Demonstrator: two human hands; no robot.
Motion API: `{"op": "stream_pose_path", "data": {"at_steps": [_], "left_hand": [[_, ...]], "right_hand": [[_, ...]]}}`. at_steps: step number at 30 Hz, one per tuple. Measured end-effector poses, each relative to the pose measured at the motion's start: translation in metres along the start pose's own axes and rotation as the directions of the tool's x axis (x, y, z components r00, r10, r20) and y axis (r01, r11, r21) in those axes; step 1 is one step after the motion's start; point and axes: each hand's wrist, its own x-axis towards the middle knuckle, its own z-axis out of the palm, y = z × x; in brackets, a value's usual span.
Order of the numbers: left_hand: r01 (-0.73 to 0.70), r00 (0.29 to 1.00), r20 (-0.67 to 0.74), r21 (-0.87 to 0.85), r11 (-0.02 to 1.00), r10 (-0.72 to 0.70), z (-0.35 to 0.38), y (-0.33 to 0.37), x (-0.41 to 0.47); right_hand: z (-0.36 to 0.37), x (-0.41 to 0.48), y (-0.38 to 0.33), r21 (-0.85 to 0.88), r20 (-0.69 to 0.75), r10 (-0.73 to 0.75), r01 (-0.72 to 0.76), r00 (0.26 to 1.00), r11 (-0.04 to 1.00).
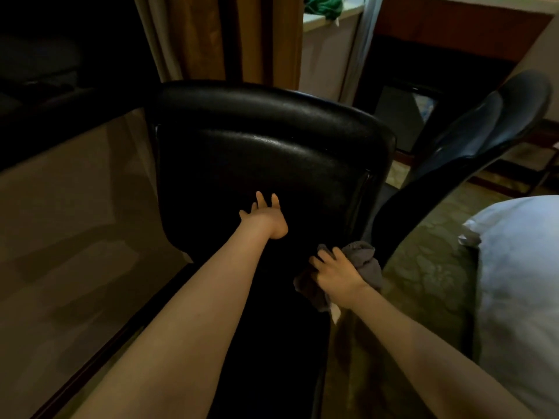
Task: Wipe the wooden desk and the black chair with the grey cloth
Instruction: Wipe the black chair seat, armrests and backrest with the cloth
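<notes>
Two bare hands are at the black chair (266, 140), which stands just beside the wooden table (75, 237) on the left; the table's glossy top mirrors the room. The left hand (263, 217) lies against the lower part of the backrest, its grip spread wide, fingers straight, holding nothing. The right hand (335, 273) is lower, at the chair's right edge, its grip curled round the grey cloth (367, 263). The cloth is bunched, with folds showing on both sides of the fingers, and it lies against the dark upholstery. Right of the backrest rises a dark padded shape (484, 131); whether it is an armrest or another seat I cannot tell. White bedding (520, 282) fills the right edge above a patterned carpet (429, 267). Brown curtains (211, 34) hang behind the chair, and a green fabric (323, 7) lies on a pale ledge
</notes>
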Motion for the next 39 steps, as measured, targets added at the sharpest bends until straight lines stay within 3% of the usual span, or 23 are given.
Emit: {"op": "stream_pose_path", "data": {"at_steps": [1,4,7,9,10,13,15,17,18,19,21,22,24,27,29,32,34,35,36,39], "left_hand": [[-0.005,1.0,0.006,-0.013,1.0,0.005,-0.003,-0.001,-0.003],[-0.02,0.999,-0.03,-0.007,1.0,0.02,-0.009,-0.005,-0.01],[-0.038,0.994,-0.107,-0.01,0.999,0.036,-0.015,-0.004,-0.012],[-0.053,0.993,-0.109,-0.026,0.998,0.05,-0.016,-0.003,-0.013],[-0.057,0.994,-0.095,-0.03,0.998,0.054,-0.016,-0.003,-0.014],[-0.058,0.998,-0.029,-0.079,0.995,0.056,-0.012,-0.004,-0.016],[-0.067,0.998,-0.028,-0.102,0.992,0.065,-0.01,-0.001,-0.017],[-0.081,0.996,-0.056,-0.113,0.99,0.075,-0.008,0.003,-0.021],[-0.092,0.994,-0.069,-0.123,0.988,0.084,-0.007,0.004,-0.022],[-0.113,0.992,-0.074,-0.13,0.985,0.104,-0.008,0.005,-0.023],[-0.168,0.985,-0.064,-0.133,0.977,0.16,-0.01,0.002,-0.024],[-0.19,0.981,-0.061,-0.133,0.973,0.184,-0.013,0.001,-0.023],[-0.211,0.976,-0.087,-0.129,0.969,0.201,-0.018,-0.001,-0.024],[-0.211,0.971,-0.141,-0.142,0.967,0.191,-0.021,0.007,-0.028],[-0.217,0.968,-0.166,-0.158,0.963,0.191,-0.02,0.017,-0.033],[-0.268,0.946,-0.23,-0.153,0.951,0.229,-0.027,0.033,-0.039],[-0.306,0.929,-0.268,-0.161,0.938,0.256,-0.036,0.043,-0.041],[-0.324,0.918,-0.292,-0.164,0.932,0.268,-0.041,0.048,-0.041],[-0.335,0.907,-0.322,-0.164,0.928,0.27,-0.045,0.052,-0.041],[-0.349,0.876,-0.407,-0.158,0.924,0.261,-0.05,0.064,-0.045]], "right_hand": [[0.0,-0.003,0.001,-0.006,-0.025,0.021,-0.021,0.999,1.0],[-0.014,-0.009,0.019,-0.055,-0.285,0.124,-0.146,0.95,0.988],[-0.047,-0.004,0.052,0.077,-0.539,0.328,-0.343,0.776,0.936],[-0.072,0.001,0.069,0.22,-0.6,0.481,-0.447,0.639,0.867],[-0.08,0.004,0.074,0.312,-0.581,0.557,-0.47,0.593,0.826],[-0.083,0.003,0.077,0.546,-0.393,0.7,-0.462,0.596,0.699],[-0.072,-0.003,0.068,0.555,-0.338,0.661,-0.425,0.67,0.715],[-0.043,-0.009,0.041,0.415,-0.248,0.517,-0.392,0.819,0.821],[-0.022,-0.011,0.022,0.355,-0.135,0.452,-0.383,0.882,0.853],[0.0,-0.015,0.003,0.331,-0.009,0.41,-0.384,0.912,0.862],[0.042,-0.024,-0.028,0.347,0.198,0.377,-0.424,0.905,0.837],[0.054,-0.031,-0.036,0.358,0.214,0.373,-0.428,0.903,0.83],[0.063,-0.038,-0.03,0.347,0.071,0.415,-0.413,0.907,0.842],[0.047,-0.041,0.006,0.366,-0.245,0.501,-0.4,0.83,0.84],[0.019,-0.043,0.027,0.463,-0.397,0.594,-0.406,0.7,0.788],[-0.023,-0.05,0.052,0.704,-0.438,0.807,-0.408,0.396,0.582],[-0.047,-0.052,0.065,0.826,-0.33,0.91,-0.39,0.249,0.406],[-0.055,-0.049,0.071,0.846,-0.266,0.937,-0.41,0.228,0.34],[-0.062,-0.045,0.076,0.835,-0.219,0.941,-0.449,0.257,0.317],[-0.062,-0.036,0.075,0.751,-0.164,0.881,-0.523,0.443,0.403]]}}
